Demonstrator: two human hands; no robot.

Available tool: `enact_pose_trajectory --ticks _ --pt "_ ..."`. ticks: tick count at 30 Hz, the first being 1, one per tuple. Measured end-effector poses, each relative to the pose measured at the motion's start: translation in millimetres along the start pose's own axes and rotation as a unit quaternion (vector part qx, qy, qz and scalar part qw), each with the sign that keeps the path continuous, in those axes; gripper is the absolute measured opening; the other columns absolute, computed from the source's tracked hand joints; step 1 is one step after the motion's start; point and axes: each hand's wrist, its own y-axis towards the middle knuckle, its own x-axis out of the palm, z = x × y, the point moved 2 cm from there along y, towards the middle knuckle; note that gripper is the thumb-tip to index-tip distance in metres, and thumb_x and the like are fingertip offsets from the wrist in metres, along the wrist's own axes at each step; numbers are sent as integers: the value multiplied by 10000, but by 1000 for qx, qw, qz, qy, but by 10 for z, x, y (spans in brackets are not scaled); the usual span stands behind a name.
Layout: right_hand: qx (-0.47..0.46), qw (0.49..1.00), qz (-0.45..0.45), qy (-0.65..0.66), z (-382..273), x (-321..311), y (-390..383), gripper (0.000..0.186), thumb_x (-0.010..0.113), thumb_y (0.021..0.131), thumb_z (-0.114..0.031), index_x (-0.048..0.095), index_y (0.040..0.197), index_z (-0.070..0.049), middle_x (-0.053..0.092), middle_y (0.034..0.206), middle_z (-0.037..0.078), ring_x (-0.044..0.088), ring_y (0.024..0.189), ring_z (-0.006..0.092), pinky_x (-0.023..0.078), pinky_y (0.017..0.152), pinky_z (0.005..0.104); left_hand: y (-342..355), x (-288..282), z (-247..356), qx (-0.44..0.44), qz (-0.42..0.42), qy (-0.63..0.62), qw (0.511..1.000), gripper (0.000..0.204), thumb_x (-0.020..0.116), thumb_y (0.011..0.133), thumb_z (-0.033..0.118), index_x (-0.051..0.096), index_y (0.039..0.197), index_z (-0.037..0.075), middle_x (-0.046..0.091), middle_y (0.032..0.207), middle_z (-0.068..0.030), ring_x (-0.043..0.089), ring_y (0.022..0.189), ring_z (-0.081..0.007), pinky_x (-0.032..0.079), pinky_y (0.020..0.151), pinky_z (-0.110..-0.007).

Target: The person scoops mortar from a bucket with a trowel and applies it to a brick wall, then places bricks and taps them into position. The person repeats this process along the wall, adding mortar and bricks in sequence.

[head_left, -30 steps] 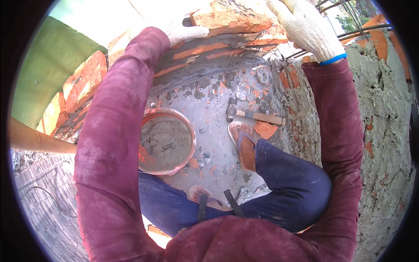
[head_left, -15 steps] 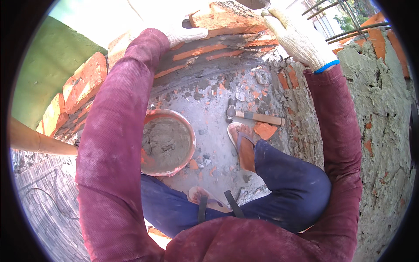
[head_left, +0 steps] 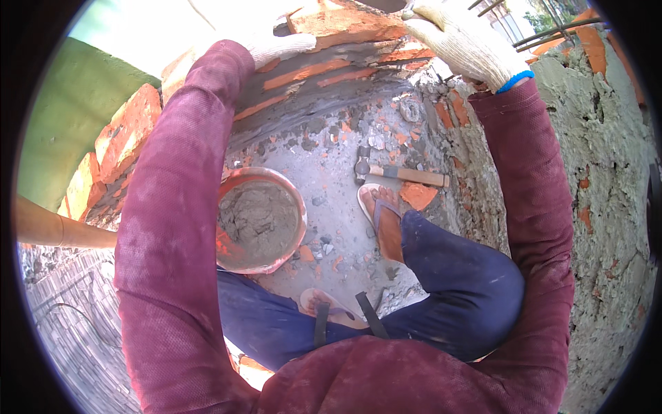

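My left hand (head_left: 281, 48), in a pale knitted glove, lies on the brick wall (head_left: 310, 72) at the left end of an orange brick (head_left: 348, 22) on its top. A stretched finger or thumb shows along the wall's face; glare washes out the rest. At the brick's right end, my right hand (head_left: 465, 45), gloved with a blue cuff, is closed around what looks like a trowel (head_left: 385, 4). Only part of its dark metal blade shows at the upper edge, and its handle is hidden in the glove.
A round tub (head_left: 301, 228) of wet grey mortar (head_left: 258, 217) stands by my left leg. A hammer (head_left: 407, 174) lies beyond my sandalled foot, beside a broken brick piece (head_left: 418, 195). Rough mortar wall (head_left: 586, 159) rises at right, with steel bars (head_left: 552, 33) above. A bamboo pole (head_left: 65, 230) is at left.
The view has shifted slightly, so the wall, tub and hammer sit a little further left and higher. Both hands stay beside the brick, the right still closed on the trowel.
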Motion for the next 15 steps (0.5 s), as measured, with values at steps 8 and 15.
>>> enact_pose_trajectory --ticks 8,15 --pt "-6 976 -151 -155 183 -778 -482 336 689 809 21 741 1134 -52 759 961 175 748 946 384 574 831 454 -96 0 -18 -32 -8 -25 999 767 783 899 535 616 1498 86 654 1470 -183 614 1340 -357 465 1155 -462" --pt "-53 934 -207 -286 250 -195 216 159 668 919 -99 786 1023 -124 773 915 152 756 886 363 589 807 475 -29 88 36 -24 -9 -52 998 754 773 911 533 613 1501 92 653 1471 -177 614 1341 -354 467 1153 -465"
